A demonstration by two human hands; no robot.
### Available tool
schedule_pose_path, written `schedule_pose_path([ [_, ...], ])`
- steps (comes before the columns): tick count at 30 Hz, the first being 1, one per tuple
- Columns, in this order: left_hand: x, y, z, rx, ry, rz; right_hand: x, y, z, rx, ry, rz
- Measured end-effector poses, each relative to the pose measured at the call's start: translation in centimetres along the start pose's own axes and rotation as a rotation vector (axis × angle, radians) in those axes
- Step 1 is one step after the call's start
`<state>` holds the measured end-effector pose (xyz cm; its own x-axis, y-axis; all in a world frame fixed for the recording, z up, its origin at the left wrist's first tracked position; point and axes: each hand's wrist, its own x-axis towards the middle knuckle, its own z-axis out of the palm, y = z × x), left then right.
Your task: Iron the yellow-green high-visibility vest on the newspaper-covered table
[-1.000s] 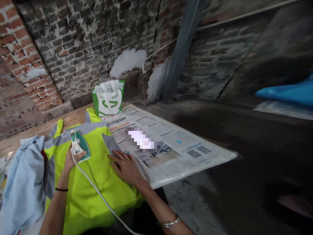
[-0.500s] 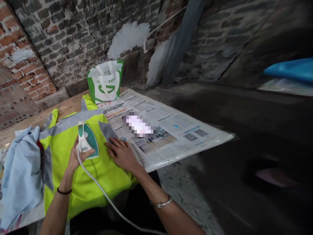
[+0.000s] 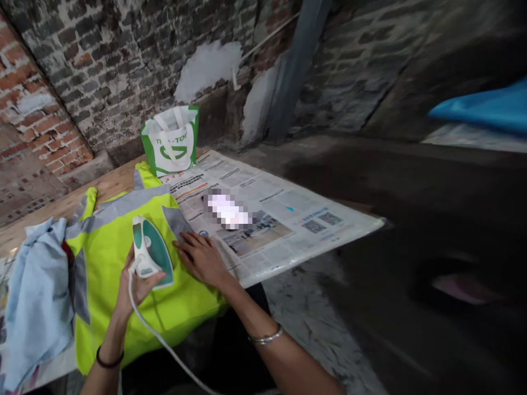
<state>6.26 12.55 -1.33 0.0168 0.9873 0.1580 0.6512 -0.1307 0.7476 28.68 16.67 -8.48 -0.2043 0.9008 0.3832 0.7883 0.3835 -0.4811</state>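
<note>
My left hand (image 3: 138,285) is wrapped round the back of a white and green clothes iron (image 3: 154,253), over the middle of a fluorescent yellow garment (image 3: 111,269) with grey reflective bands. Whether the iron's soleplate touches the cloth I cannot tell. A white cord (image 3: 160,340) runs from the iron down between my arms. My right hand (image 3: 202,258) lies palm down with fingers stretched out on the garment's right edge, beside a grey band. It holds nothing.
Newspaper under clear plastic (image 3: 272,241) covers the table's right part; a blurred-out bright object (image 3: 228,210) lies on it. A green and white bag (image 3: 171,144) stands at the back. Light blue cloth (image 3: 39,302) hangs at the left. A blue item (image 3: 486,112) shows far right.
My left hand has drawn the iron back towards me, and it appears larger and closer to the camera. My right hand stays on the garment's edge. The view has shifted slightly.
</note>
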Motion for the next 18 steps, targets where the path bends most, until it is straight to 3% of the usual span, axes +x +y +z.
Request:
schedule_pose_path([
  [5, -6.9, -0.5, -2.0, 0.029, -0.026, -0.022, -0.5, 0.4, 0.6, -0.005, 0.014, -0.018],
  [8, -8.2, -1.1, -3.7, 0.022, -0.035, -0.036, -0.8, 0.7, 1.1, -0.011, 0.032, -0.024],
  [11, -6.4, -2.6, -5.3, 0.019, -0.022, -0.053, -0.9, 0.9, 1.4, -0.016, 0.035, -0.026],
  [18, 3.5, -5.6, -7.2, 0.041, 0.197, -0.13, -0.9, 1.2, 1.4, -0.046, 0.013, -0.034],
])
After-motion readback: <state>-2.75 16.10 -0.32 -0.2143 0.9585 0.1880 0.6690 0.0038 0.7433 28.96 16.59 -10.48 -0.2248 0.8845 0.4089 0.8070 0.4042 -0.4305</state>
